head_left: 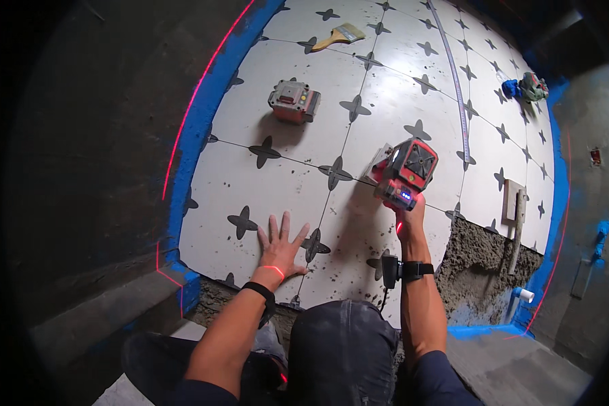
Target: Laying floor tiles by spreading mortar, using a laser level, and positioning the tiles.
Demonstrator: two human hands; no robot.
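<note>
- While the person kneels at the near edge of the tiled floor (298,142), a red laser line (195,98) runs along the blue-edged left wall (81,149).
- Left hand (281,247): flat, palm down, fingers spread and released, pressing on a white tile near the floor's near-left corner; grasping nothing. Black band on that wrist, red laser stripe across it.
- Small red-and-grey box device (294,101): sits alone on a tile toward the far-left part of the floor, well apart from both hands.
- Paintbrush (340,35): lies at the far edge, beyond the box device.
- Red laser level (403,169): mid-floor, tilted, blue light lit on its near end; right hand (410,215) is clenched around its near end, grasping it. Cannot tell whether its base touches the tile.
- Right wrist: black strap with a small black unit attached.
- Measuring tape (457,88): stretched from the far edge across the tiles, just right of the level.
- Bare grey mortar patch (484,267): near-right corner, untiled.
- Trowel (517,220): lying at the right edge, over tile and mortar.
- Blue-and-green tool (526,86): far-right edge by the blue border.
</note>
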